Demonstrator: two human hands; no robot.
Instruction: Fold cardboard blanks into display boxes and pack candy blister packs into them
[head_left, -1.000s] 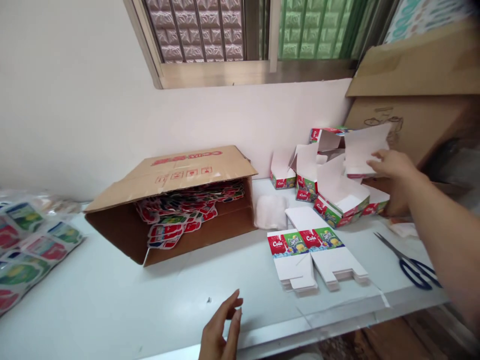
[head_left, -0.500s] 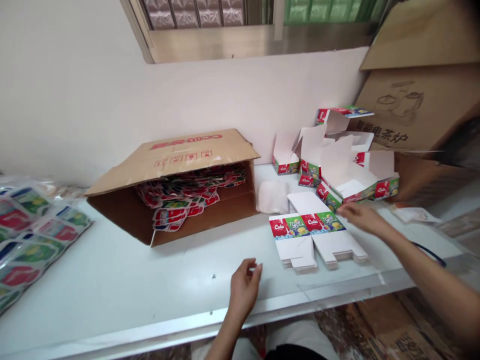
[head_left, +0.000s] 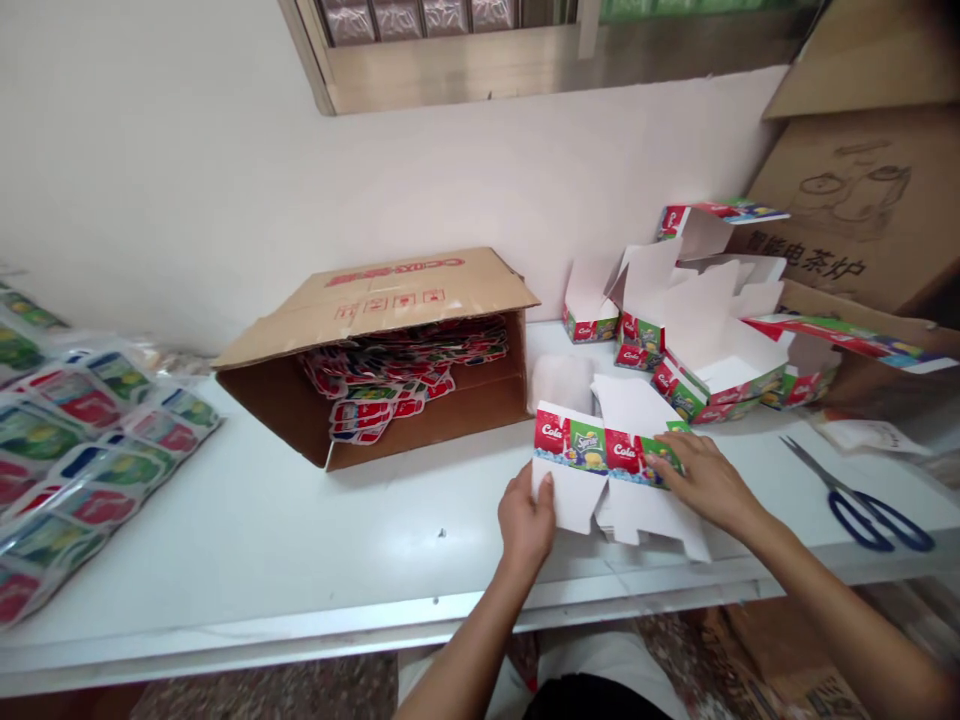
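Observation:
A flat, unfolded carton (head_left: pixel 574 492) printed with red Cola and green Sprite panels is raised slightly above a stack of similar flat cartons (head_left: pixel 626 398). My left hand (head_left: pixel 527 515) grips its left edge, thumb in front. At the right end, my right hand (head_left: pixel 701 480) holds the same carton, thumb on the printed strip. Behind my right hand stand several part-folded cartons (head_left: pixel 727 370) with white flaps up. A white wrapped pad (head_left: pixel 562 385) lies just behind the stack.
An opened cardboard box (head_left: pixel 390 285) lies on its side, full of drink-printed sachets (head_left: pixel 364 412). More sachets in clear plastic (head_left: pixel 97 440) lie at the far left. Scissors (head_left: pixel 862 505) with blue handles lie at right. A large cardboard box (head_left: pixel 840 200) stands behind.
My left hand has moved up and right onto the carton. My right hand has taken hold of its right end, and it is lifted off the stack. The view has shifted; the scissors now show fully.

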